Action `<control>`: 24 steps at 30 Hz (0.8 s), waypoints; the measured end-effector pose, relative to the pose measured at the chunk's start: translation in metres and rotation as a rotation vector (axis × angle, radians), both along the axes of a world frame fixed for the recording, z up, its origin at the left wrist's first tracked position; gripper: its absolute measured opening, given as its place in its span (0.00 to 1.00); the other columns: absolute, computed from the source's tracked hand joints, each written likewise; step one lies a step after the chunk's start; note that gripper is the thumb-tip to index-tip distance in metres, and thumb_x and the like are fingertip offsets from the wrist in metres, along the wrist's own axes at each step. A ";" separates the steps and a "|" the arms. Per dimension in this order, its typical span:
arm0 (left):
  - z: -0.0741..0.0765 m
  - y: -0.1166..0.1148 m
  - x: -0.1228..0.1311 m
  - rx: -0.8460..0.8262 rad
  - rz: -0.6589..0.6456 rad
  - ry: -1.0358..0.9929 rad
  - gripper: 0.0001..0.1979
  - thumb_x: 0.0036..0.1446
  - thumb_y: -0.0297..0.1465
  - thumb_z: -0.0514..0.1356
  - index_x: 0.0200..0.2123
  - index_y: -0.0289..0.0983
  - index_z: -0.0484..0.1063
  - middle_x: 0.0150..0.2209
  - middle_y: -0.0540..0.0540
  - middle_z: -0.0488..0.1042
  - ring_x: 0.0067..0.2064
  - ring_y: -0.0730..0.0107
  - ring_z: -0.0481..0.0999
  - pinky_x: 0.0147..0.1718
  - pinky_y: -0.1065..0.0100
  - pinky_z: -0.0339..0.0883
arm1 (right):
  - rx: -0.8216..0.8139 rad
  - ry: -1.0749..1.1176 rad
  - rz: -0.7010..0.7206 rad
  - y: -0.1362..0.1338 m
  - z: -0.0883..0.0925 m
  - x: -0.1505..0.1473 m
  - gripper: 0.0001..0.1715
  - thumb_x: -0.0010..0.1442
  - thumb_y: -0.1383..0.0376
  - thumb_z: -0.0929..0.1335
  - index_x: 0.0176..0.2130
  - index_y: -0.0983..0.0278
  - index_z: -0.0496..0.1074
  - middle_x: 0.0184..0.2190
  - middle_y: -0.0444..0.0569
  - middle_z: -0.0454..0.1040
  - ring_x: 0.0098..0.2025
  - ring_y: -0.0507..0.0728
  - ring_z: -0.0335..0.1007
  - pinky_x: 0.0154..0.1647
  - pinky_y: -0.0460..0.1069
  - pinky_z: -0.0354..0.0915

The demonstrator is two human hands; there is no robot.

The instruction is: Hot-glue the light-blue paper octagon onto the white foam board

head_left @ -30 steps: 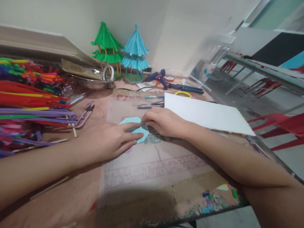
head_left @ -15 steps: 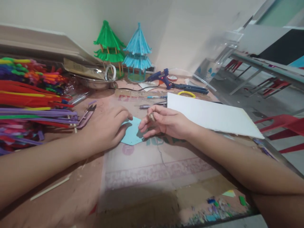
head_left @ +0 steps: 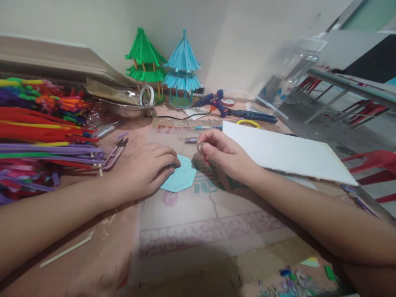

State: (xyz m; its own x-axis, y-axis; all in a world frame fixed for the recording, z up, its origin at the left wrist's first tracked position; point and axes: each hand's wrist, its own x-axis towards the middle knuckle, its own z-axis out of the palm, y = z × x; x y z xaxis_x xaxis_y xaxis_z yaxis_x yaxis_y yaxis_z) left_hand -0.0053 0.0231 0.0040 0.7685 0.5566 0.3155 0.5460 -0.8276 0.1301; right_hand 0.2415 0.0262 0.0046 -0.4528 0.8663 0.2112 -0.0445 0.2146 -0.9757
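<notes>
A light blue eight-sided paper piece (head_left: pixel 181 179) with small dots near its edges lies flat on the cardboard-covered table. My left hand (head_left: pixel 145 170) rests palm down on its left part, fingers curled over the edge. My right hand (head_left: pixel 221 153) hovers just right of the piece, fingers closed in a pinch on a small brownish object (head_left: pixel 199 146) too small to name.
Bundles of coloured pipe cleaners (head_left: pixel 40 132) fill the left. Thread snips (head_left: pixel 115 153) lie beside them. A white sheet (head_left: pixel 284 152) lies on the right. Green (head_left: pixel 145 62) and blue (head_left: pixel 183 68) model pavilions, a metal bowl (head_left: pixel 123 108) and a blue glue gun (head_left: pixel 216 103) stand behind.
My right hand lifted off the blue piece, drew back to the right and now pinches a small object. My left hand slid left, uncovering more of the piece.
</notes>
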 end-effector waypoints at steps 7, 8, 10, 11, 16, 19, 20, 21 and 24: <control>-0.001 -0.001 0.000 -0.177 -0.078 -0.098 0.13 0.70 0.33 0.50 0.48 0.38 0.73 0.51 0.42 0.79 0.53 0.61 0.77 0.53 0.59 0.70 | 0.046 -0.159 -0.047 -0.005 -0.006 -0.006 0.10 0.63 0.61 0.69 0.42 0.61 0.67 0.29 0.38 0.68 0.24 0.47 0.62 0.26 0.45 0.61; -0.001 -0.001 0.000 -0.158 -0.042 -0.120 0.13 0.70 0.33 0.50 0.48 0.38 0.73 0.51 0.42 0.79 0.53 0.60 0.77 0.52 0.59 0.70 | 0.041 -0.165 -0.054 -0.005 -0.007 -0.007 0.10 0.63 0.61 0.69 0.43 0.61 0.67 0.29 0.39 0.69 0.24 0.47 0.62 0.26 0.45 0.62; -0.001 -0.001 -0.001 -0.084 0.042 -0.154 0.13 0.69 0.34 0.51 0.46 0.38 0.73 0.49 0.41 0.78 0.52 0.58 0.77 0.51 0.57 0.70 | 0.039 -0.169 -0.073 -0.004 -0.008 -0.008 0.10 0.63 0.62 0.68 0.45 0.61 0.67 0.29 0.40 0.70 0.24 0.48 0.63 0.26 0.46 0.63; 0.000 -0.001 -0.001 -0.044 0.076 -0.161 0.13 0.68 0.34 0.51 0.44 0.38 0.74 0.48 0.41 0.78 0.50 0.57 0.77 0.50 0.56 0.69 | 0.039 -0.172 -0.082 -0.003 -0.008 -0.008 0.10 0.63 0.63 0.68 0.45 0.61 0.68 0.29 0.40 0.71 0.25 0.48 0.64 0.26 0.46 0.63; -0.002 -0.001 -0.001 -0.044 0.102 -0.071 0.17 0.65 0.40 0.54 0.48 0.37 0.74 0.50 0.39 0.77 0.52 0.51 0.76 0.52 0.52 0.69 | 0.043 -0.179 -0.112 -0.001 -0.007 -0.006 0.11 0.62 0.66 0.67 0.47 0.63 0.69 0.27 0.39 0.70 0.27 0.51 0.69 0.30 0.48 0.66; -0.006 0.000 -0.001 -0.081 0.133 -0.026 0.22 0.66 0.42 0.53 0.55 0.35 0.72 0.59 0.35 0.73 0.60 0.47 0.72 0.59 0.48 0.66 | 0.077 -0.131 -0.169 -0.002 -0.004 -0.006 0.09 0.64 0.65 0.66 0.45 0.62 0.68 0.27 0.39 0.69 0.27 0.50 0.70 0.32 0.49 0.68; -0.007 0.000 -0.001 -0.086 0.158 -0.012 0.24 0.66 0.44 0.53 0.56 0.35 0.71 0.62 0.34 0.70 0.63 0.45 0.70 0.61 0.47 0.64 | 0.089 -0.113 -0.191 -0.002 -0.003 -0.005 0.08 0.64 0.64 0.66 0.45 0.61 0.67 0.26 0.38 0.68 0.27 0.50 0.70 0.32 0.49 0.68; -0.007 0.000 -0.001 -0.094 0.190 0.004 0.27 0.65 0.47 0.53 0.59 0.34 0.69 0.65 0.32 0.67 0.65 0.43 0.67 0.63 0.44 0.62 | 0.101 -0.099 -0.210 -0.003 -0.003 -0.005 0.08 0.65 0.63 0.66 0.45 0.61 0.67 0.26 0.38 0.68 0.27 0.50 0.70 0.32 0.49 0.69; -0.005 -0.001 -0.001 -0.153 0.249 0.059 0.37 0.64 0.53 0.53 0.65 0.32 0.63 0.68 0.30 0.63 0.67 0.39 0.64 0.65 0.42 0.60 | 0.139 -0.104 -0.246 -0.002 -0.002 -0.005 0.08 0.65 0.63 0.66 0.45 0.61 0.67 0.26 0.38 0.68 0.28 0.51 0.71 0.34 0.50 0.69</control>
